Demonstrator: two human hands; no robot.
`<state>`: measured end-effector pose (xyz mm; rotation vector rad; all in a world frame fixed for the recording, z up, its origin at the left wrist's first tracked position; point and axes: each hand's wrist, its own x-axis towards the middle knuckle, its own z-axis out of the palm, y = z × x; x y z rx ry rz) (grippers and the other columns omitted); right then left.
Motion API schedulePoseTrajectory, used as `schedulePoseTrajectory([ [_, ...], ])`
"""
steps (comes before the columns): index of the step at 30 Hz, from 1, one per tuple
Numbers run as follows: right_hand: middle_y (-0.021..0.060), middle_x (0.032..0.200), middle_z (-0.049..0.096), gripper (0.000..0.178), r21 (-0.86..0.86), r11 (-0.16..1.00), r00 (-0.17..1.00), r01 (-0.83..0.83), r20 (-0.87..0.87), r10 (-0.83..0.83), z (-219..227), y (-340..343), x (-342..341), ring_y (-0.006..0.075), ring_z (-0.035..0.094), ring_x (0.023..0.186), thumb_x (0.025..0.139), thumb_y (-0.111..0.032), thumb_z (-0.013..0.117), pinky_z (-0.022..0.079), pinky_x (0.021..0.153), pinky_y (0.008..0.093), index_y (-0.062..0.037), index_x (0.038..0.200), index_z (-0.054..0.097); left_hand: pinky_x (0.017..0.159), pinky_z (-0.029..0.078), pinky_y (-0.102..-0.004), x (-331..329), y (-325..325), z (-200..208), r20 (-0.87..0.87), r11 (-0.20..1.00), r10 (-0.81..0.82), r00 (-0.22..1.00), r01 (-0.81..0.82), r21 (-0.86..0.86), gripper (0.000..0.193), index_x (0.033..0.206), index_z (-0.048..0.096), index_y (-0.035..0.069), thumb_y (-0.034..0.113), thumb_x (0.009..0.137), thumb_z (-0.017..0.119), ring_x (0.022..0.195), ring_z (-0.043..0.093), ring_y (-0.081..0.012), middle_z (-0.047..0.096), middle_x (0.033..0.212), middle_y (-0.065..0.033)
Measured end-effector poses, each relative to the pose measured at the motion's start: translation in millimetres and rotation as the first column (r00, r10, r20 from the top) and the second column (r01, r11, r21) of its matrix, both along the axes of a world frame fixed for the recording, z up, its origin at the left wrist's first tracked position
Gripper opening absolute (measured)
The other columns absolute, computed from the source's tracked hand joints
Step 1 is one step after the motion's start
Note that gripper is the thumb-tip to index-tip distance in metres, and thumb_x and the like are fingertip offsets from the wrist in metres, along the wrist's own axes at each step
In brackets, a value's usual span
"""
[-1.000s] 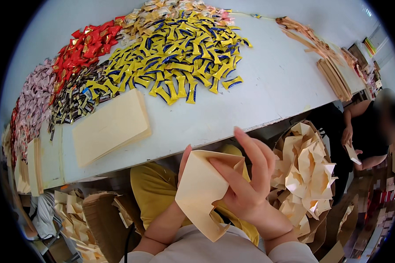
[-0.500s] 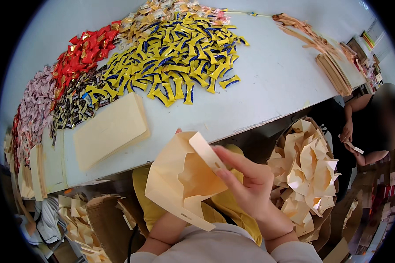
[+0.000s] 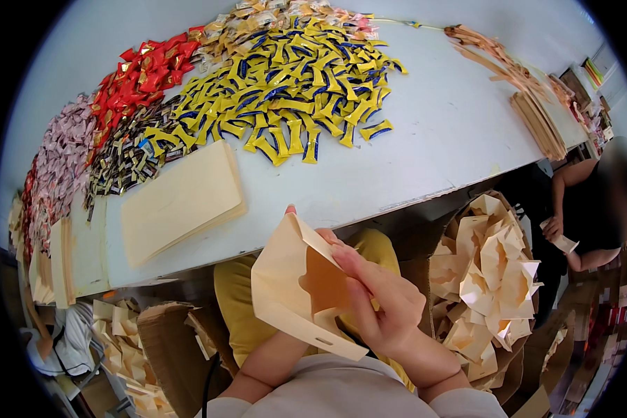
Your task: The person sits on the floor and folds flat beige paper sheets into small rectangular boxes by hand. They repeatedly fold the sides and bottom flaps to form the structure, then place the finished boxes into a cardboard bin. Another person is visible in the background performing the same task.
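A cream-coloured, partly folded paper box (image 3: pixel 279 279) is held in front of me above my lap, its open side turned up and toward the right. My right hand (image 3: pixel 380 292) pinches the box's upper right edge between thumb and fingers. My left hand (image 3: pixel 290 209) holds the box from behind and below; only a fingertip shows past the far edge, and the rest of its fingers are hidden. A slotted flap (image 3: pixel 334 343) of the box sticks out toward me. On the table (image 3: pixel 341 188) just beyond lies a stack of flat cream paper blanks (image 3: pixel 181 202).
Piles of yellow-and-blue wrapped sweets (image 3: pixel 285 90), red ones (image 3: pixel 146 73), dark ones (image 3: pixel 129 160) and pink ones (image 3: pixel 63 157) cover the table's left and back. A carton of folded paper boxes (image 3: pixel 484 272) stands right, another (image 3: pixel 122 334) left. A co-worker (image 3: pixel 599 202) holds a paper piece at far right.
The box has tilted and moved slightly right, its opening narrower. My right hand has shifted from the raised flap to a closer grip on the edge. The co-worker's paper piece has turned.
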<state>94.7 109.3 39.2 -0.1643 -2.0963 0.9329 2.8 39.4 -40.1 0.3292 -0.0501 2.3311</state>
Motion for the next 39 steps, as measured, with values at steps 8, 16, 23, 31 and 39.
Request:
schedulePoseTrajectory([
  [8,0.0136,0.095,0.072,0.036,-0.321,0.936,0.963,-0.142,0.174,0.206,29,28,6,0.0203,0.068,0.084,0.084,-0.008,0.074,0.054,0.076,0.0291,0.0041,0.118,0.070,0.082,0.056,-0.0434,-16,-15,-18,-0.028,0.958,-0.140,0.990,0.128,-0.258,0.046,0.127,0.046,0.009,0.049,0.107,0.032,0.096,0.062,-0.0271,0.059,0.103,-0.0153],
  [16,0.0108,0.097,0.068,0.031,-0.251,0.943,0.956,-0.219,0.140,0.259,29,31,2,0.0177,0.065,0.079,0.078,-0.009,0.084,0.052,0.065,0.0275,-0.0013,0.107,0.075,0.077,0.053,-0.0408,-26,-26,-48,-0.961,0.703,0.155,0.228,-0.709,-0.055,0.077,0.144,0.032,0.006,0.017,0.084,0.079,0.094,0.063,-0.0295,0.058,0.113,-0.0189],
  [23,0.0083,0.100,0.074,0.024,-0.158,0.949,0.945,-0.275,0.141,0.297,33,30,-5,0.0219,0.065,0.077,0.078,-0.004,0.080,0.053,0.068,0.0318,-0.0025,0.102,0.076,0.071,0.049,-0.0388,-20,-30,-58,-0.982,0.638,0.082,0.172,-0.766,-0.081,0.085,0.146,0.031,0.006,0.018,0.079,0.083,0.087,0.060,-0.0296,0.058,0.112,-0.0193],
  [31,0.0087,0.107,0.074,0.022,-0.185,0.934,0.942,-0.306,0.081,0.325,37,27,-10,0.0249,0.066,0.091,0.081,-0.002,0.076,0.054,0.082,0.0337,-0.0001,0.103,0.075,0.072,0.050,-0.0411,-18,-22,-51,-0.978,0.695,0.103,0.180,-0.717,-0.059,0.072,0.144,0.036,0.010,0.028,0.085,0.073,0.088,0.060,-0.0284,0.059,0.113,-0.0168],
  [39,0.0143,0.136,0.061,0.040,-0.326,0.838,0.826,-0.437,0.223,0.517,21,40,-12,0.0361,0.052,0.131,0.099,-0.016,0.057,0.042,0.105,0.0435,0.0007,0.136,0.058,0.078,0.053,-0.0444,-7,-21,21,0.291,0.870,-0.025,0.956,0.164,-0.465,0.050,0.140,0.047,0.018,0.046,0.099,0.052,0.092,0.063,-0.0257,0.063,0.112,-0.0117],
])
